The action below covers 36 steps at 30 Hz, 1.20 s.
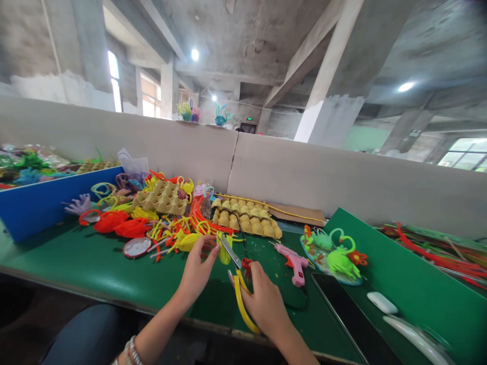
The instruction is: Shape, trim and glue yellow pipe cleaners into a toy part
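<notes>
My right hand point(264, 303) grips yellow-handled scissors point(238, 284), blades pointing up and left toward a yellow fuzzy pipe-cleaner piece point(224, 251). My left hand point(198, 271) pinches that yellow piece at its lower end, just left of the blades. Both hands hover over the green tabletop point(95, 268) near its front edge. A heap of red, yellow and orange pipe cleaners point(171, 223) lies just beyond my left hand.
A pink glue gun point(294, 261) lies right of my hands, beside a plate of finished green craft figures point(335, 253). Egg cartons point(247, 218) sit at the back against a grey partition. A blue box point(41, 203) stands left; a dark phone point(342, 309) lies right.
</notes>
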Each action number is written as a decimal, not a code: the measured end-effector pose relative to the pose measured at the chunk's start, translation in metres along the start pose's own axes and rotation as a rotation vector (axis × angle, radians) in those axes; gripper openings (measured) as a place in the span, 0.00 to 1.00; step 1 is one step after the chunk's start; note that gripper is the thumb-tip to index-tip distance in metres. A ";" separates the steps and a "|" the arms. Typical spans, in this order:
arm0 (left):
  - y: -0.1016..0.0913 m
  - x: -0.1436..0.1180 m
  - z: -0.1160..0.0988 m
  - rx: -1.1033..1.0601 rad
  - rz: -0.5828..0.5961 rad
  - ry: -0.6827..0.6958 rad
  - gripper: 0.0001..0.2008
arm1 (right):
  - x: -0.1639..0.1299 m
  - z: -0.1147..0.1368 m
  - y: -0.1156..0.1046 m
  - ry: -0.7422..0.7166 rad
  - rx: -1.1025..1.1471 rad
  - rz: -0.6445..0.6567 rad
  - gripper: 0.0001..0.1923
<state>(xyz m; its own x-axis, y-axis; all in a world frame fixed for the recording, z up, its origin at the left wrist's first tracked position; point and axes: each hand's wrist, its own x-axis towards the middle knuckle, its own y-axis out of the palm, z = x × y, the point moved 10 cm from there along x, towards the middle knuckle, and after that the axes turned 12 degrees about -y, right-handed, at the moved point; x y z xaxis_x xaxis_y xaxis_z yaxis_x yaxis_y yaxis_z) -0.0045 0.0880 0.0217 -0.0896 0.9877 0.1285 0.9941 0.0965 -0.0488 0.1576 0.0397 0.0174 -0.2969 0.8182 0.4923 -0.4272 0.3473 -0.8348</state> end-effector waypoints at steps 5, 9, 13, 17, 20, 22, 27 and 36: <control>-0.001 -0.001 -0.001 -0.033 -0.014 -0.001 0.10 | 0.001 -0.001 0.002 0.008 0.018 0.022 0.12; -0.003 -0.001 -0.002 -0.015 -0.031 0.008 0.09 | 0.000 -0.001 0.005 0.009 -0.003 0.055 0.11; -0.003 -0.001 -0.002 0.012 -0.034 0.012 0.08 | -0.001 0.000 0.007 0.018 0.011 0.075 0.11; 0.000 -0.001 0.000 0.021 -0.011 0.017 0.08 | 0.000 0.001 0.005 0.012 0.018 0.064 0.10; 0.003 0.001 0.001 -0.035 0.033 0.019 0.09 | 0.001 0.000 0.005 0.021 0.064 0.066 0.09; 0.004 0.003 0.002 -0.089 0.055 0.012 0.09 | 0.001 0.000 0.006 0.032 0.122 0.081 0.08; 0.005 0.006 0.003 -0.145 0.075 -0.005 0.09 | 0.000 0.001 0.007 0.045 0.212 0.086 0.07; 0.008 0.003 -0.002 -0.221 0.108 -0.020 0.11 | -0.001 -0.001 0.011 0.057 0.242 0.071 0.05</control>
<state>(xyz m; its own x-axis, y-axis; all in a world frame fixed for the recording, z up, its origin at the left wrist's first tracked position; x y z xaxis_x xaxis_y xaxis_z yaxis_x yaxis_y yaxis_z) 0.0034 0.0915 0.0236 0.0185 0.9933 0.1144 0.9869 -0.0365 0.1570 0.1544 0.0431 0.0076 -0.2875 0.8634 0.4145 -0.6009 0.1744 -0.7801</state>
